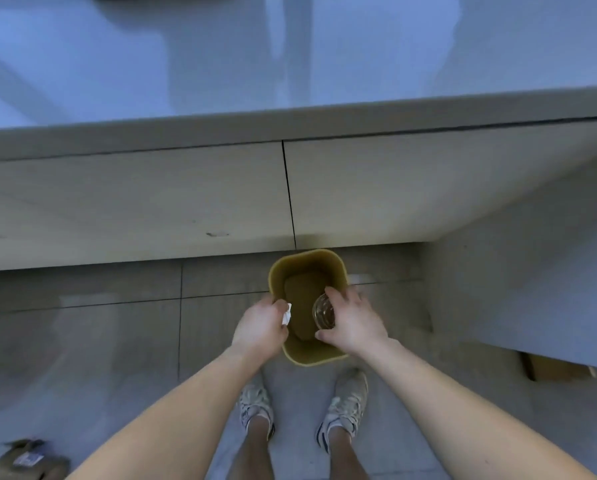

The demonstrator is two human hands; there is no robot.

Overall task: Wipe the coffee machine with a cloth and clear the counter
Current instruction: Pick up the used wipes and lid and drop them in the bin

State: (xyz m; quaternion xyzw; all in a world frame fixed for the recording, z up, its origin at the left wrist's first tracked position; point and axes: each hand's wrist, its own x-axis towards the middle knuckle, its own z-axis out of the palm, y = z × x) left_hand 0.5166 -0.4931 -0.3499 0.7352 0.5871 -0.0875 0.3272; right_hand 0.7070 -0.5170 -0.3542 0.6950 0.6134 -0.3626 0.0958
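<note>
A yellow-brown waste bin (338,268) stands on the floor against the counter base, right in front of my feet. My left hand (259,329) hovers over the bin's left rim, fingers curled round a crumpled white tissue (286,314). My right hand (354,322) is over the bin's right side and grips a clear plastic cup (323,311), held above the bin's opening. The coffee machine is out of view.
The pale countertop (290,64) spans the top of the frame, with cabinet fronts (134,199) below it. A cardboard box (560,368) sits under the counter at right. A brown parcel (27,460) lies on the floor at bottom left.
</note>
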